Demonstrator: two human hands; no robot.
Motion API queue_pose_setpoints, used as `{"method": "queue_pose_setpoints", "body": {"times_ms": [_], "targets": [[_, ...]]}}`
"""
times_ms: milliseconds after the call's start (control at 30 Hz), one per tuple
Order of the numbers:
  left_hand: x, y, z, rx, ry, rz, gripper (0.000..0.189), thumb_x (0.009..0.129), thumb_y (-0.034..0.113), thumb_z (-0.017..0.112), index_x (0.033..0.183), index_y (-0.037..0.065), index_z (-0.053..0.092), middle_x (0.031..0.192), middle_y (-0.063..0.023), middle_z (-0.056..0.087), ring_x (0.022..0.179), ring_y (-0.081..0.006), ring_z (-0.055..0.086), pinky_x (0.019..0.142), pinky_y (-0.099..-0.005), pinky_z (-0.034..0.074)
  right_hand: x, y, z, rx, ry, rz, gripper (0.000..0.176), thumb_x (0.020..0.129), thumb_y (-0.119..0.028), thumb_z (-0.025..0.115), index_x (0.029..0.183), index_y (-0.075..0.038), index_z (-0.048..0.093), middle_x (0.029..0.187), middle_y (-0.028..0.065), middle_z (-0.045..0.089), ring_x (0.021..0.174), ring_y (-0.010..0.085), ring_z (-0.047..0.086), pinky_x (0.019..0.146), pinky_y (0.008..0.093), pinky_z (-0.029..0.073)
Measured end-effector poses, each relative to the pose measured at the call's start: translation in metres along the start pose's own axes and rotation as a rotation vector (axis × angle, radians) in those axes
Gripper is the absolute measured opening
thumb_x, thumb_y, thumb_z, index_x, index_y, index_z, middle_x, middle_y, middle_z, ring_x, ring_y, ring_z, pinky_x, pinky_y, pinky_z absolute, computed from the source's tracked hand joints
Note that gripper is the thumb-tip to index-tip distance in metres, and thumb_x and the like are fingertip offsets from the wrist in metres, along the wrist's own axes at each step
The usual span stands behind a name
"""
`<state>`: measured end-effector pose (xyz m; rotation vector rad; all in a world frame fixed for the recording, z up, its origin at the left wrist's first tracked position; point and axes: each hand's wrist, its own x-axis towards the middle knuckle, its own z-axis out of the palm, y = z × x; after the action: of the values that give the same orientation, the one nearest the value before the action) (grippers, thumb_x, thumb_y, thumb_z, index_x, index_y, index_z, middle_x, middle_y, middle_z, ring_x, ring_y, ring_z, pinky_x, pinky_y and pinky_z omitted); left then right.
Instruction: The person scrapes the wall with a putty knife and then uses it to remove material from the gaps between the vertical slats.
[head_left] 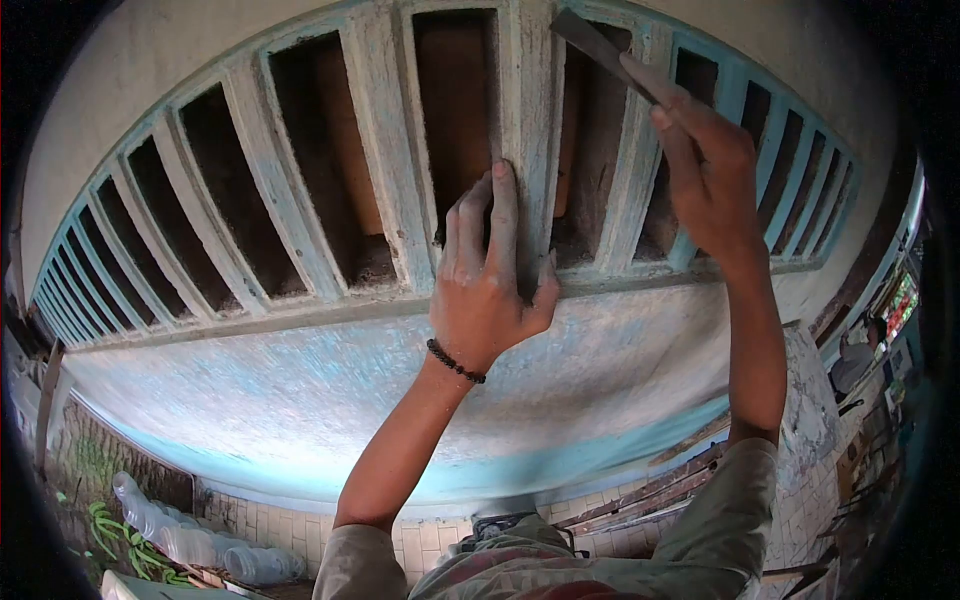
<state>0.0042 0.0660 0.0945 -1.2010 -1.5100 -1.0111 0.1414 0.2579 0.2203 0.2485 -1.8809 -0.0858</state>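
Observation:
My left hand (485, 265) lies against the slatted wall vent (380, 130), its fingers stretched upward and the thumb apart. The index fingertip rests on the edge of a slat whose blue paint is worn, and a dark beaded bracelet (455, 362) circles the wrist. Higher up on the right, my right hand (708, 165) is closed around a long, flat, dark scraper blade (600, 52). The index finger runs along the blade, which slants up to the left with its far end at the top of a slat. Dust coats the fingers of both hands.
Below the vent is a wall (330, 400) with patchy blue and whitish paint. Clear plastic bottles (200, 540) lie at the lower left beside green leaves (125, 540). Long wooden pieces (650, 500) lie on the tiled floor. Another person (855, 360) is at the far right.

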Motion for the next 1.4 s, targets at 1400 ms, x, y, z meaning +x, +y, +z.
{"method": "queue_pose_setpoints", "body": {"times_ms": [1400], "targets": [[0.001,0.003,0.000,0.025,0.005,0.002,0.099,0.079,0.024,0.073,0.164,-0.004,0.030,0.135,-0.0330,0.053,0.120,-0.0456,0.058,0.099,-0.0505,0.054,-0.007,-0.024,0.029,0.024,0.139,0.047,0.039,0.105,-0.013,0.060,0.143,-0.019,0.067,0.098,0.0132,0.078,0.076,0.0242,0.075,0.067,0.0381,0.059]]}}
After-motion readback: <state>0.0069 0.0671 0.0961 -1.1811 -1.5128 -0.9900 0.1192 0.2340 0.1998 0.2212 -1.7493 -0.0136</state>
